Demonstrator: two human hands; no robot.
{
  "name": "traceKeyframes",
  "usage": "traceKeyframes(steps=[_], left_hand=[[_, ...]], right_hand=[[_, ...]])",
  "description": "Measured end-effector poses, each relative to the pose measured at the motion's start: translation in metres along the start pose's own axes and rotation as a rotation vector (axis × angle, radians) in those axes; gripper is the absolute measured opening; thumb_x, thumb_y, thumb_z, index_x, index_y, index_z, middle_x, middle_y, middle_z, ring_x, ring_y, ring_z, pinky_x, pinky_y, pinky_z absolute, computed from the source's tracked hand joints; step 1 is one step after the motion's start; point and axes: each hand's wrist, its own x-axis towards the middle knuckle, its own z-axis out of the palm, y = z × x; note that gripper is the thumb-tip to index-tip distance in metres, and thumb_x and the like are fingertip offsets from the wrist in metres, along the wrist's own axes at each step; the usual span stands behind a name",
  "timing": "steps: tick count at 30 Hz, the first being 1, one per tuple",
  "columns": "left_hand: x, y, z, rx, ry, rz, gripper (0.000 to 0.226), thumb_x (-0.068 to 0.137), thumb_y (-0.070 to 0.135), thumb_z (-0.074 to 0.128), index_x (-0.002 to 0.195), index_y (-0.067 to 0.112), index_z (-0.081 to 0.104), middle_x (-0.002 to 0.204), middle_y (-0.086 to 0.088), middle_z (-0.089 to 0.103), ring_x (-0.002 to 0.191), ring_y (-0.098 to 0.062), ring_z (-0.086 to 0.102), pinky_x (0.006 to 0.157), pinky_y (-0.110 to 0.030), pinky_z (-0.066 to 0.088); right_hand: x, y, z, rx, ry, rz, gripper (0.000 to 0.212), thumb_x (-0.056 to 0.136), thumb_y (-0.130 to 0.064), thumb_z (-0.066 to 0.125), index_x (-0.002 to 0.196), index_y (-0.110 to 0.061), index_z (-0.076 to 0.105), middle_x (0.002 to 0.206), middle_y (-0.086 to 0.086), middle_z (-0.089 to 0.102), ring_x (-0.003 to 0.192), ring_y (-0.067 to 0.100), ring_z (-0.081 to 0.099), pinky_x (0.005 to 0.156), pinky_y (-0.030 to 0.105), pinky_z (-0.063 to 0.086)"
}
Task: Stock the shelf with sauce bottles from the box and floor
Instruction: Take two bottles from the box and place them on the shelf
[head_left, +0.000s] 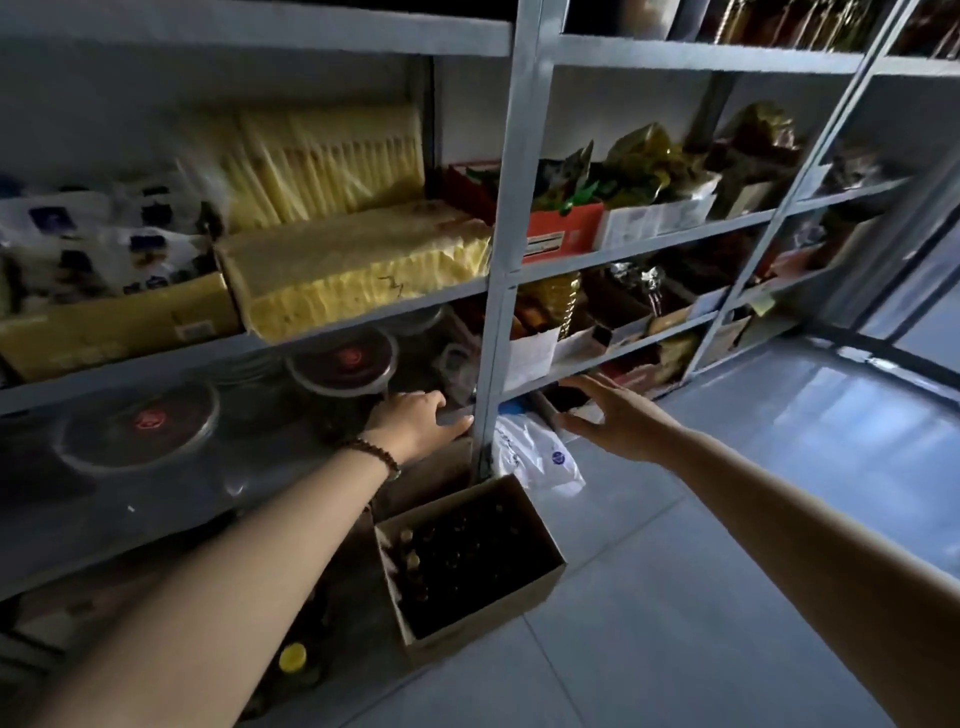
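On the low shelf edge (452, 415) by the upright | left hand (415, 423) rests, fingers curled, likely bracing | right hand (608, 421) hovers empty, fingers wide | sauce bottles (457, 556) sit in the cardboard box (540, 587) on the floor (675, 597), near; yellow-capped bottle (292, 657) left of it.

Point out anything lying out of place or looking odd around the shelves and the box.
A white plastic bag lies crumpled on the floor at the foot of the shelf post, behind the open cardboard box. A yellow-capped bottle stands on the floor, outside the box. No spill shows.
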Motion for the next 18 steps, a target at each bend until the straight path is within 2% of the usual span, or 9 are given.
traceKeyframes(steps=[4,6,11,14,18], left_hand=[[0.045,0.008,0.015,-0.027,0.028,-0.059,0.070,0.086,0.067,0.034,0.136,0.018,0.040,0.139,-0.004,0.046,0.124,-0.022,0.046,0.095,-0.038,0.043],[0.067,0.006,0.015,-0.051,0.067,-0.103,0.069,0.087,0.066,0.034,0.137,0.019,0.039,0.140,-0.003,0.045,0.125,-0.022,0.045,0.095,-0.037,0.042],[0.114,-0.015,0.020,-0.044,0.255,-0.184,0.069,0.084,0.069,0.033,0.135,0.023,0.041,0.134,0.000,0.050,0.118,-0.021,0.050,0.090,-0.038,0.047],[0.129,-0.029,0.054,-0.064,0.285,-0.224,0.068,0.085,0.067,0.035,0.137,0.024,0.037,0.138,0.003,0.047,0.120,-0.018,0.049,0.086,-0.035,0.048],[0.152,-0.060,0.136,-0.196,0.247,-0.296,0.068,0.085,0.067,0.034,0.139,0.025,0.035,0.144,0.005,0.040,0.124,-0.015,0.046,0.092,-0.036,0.048]], right_hand=[[0.059,0.039,0.005,-0.013,0.077,-0.038,0.061,0.088,-0.054,0.051,0.141,-0.029,0.036,0.148,0.000,0.040,0.122,0.023,0.051,0.094,0.038,0.047],[0.092,0.048,0.009,-0.017,0.079,-0.100,0.062,0.088,-0.053,0.052,0.142,-0.027,0.036,0.148,-0.001,0.038,0.126,0.023,0.047,0.096,0.037,0.045],[0.181,0.050,0.030,0.058,0.056,-0.292,0.061,0.089,-0.050,0.053,0.141,-0.025,0.035,0.148,-0.001,0.038,0.128,0.022,0.044,0.098,0.036,0.041],[0.214,0.048,0.070,0.082,0.020,-0.387,0.062,0.088,-0.050,0.053,0.142,-0.026,0.034,0.147,0.000,0.038,0.126,0.023,0.045,0.098,0.038,0.042],[0.246,0.069,0.160,0.179,-0.088,-0.424,0.062,0.087,-0.053,0.052,0.142,-0.032,0.032,0.146,-0.004,0.039,0.124,0.020,0.048,0.096,0.036,0.044]])
